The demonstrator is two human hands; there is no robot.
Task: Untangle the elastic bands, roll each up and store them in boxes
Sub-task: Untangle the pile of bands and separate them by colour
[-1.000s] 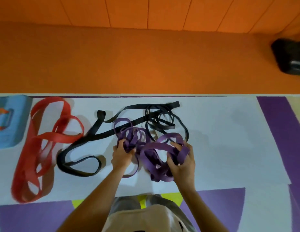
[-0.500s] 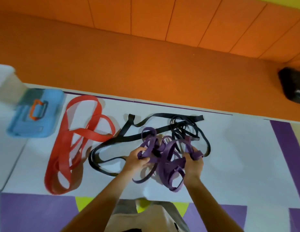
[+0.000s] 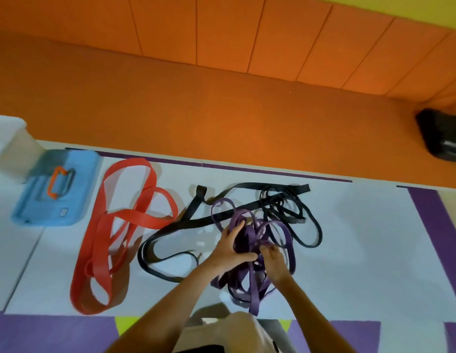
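I am bringing my left hand (image 3: 228, 248) and right hand (image 3: 276, 264) closer together than a moment ago, both gripping the purple band (image 3: 255, 296) tangle above the white mat (image 3: 362, 238), still overlapping the black band (image 3: 170, 229), so untangling is continuing.

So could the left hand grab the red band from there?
Probably, once it lets go: the left hand grips the purple band. The red band lies uncovered on its left, with only the flat black band between them.
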